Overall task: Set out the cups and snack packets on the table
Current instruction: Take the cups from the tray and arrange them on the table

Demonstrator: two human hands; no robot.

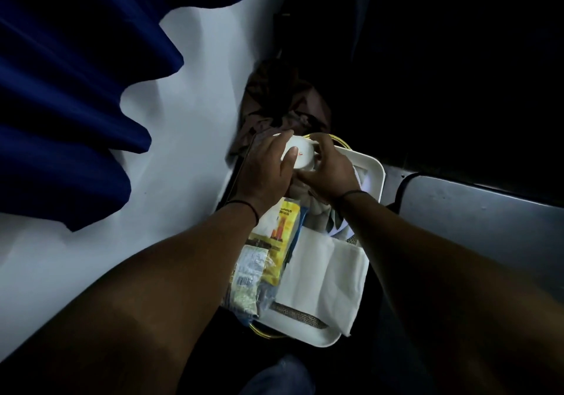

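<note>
A white paper cup (pixel 300 155) with a small red mark is held above the far end of a white tray (pixel 370 162). My left hand (pixel 265 168) grips its left side and my right hand (pixel 328 171) closes on its right side. Below my wrists, a yellow snack packet (pixel 282 232) lies on the tray's left part. A clear packet with a barcode label (pixel 248 275) lies nearer to me. A folded white napkin (pixel 323 272) covers the tray's right part. What is under my hands is hidden.
A dark blue curtain (pixel 76 89) hangs at the left over a pale wall (pixel 189 89). A crumpled brown cloth or bag (pixel 280 104) sits beyond the tray. A grey surface (pixel 476 214) lies at the right. The rest is dark.
</note>
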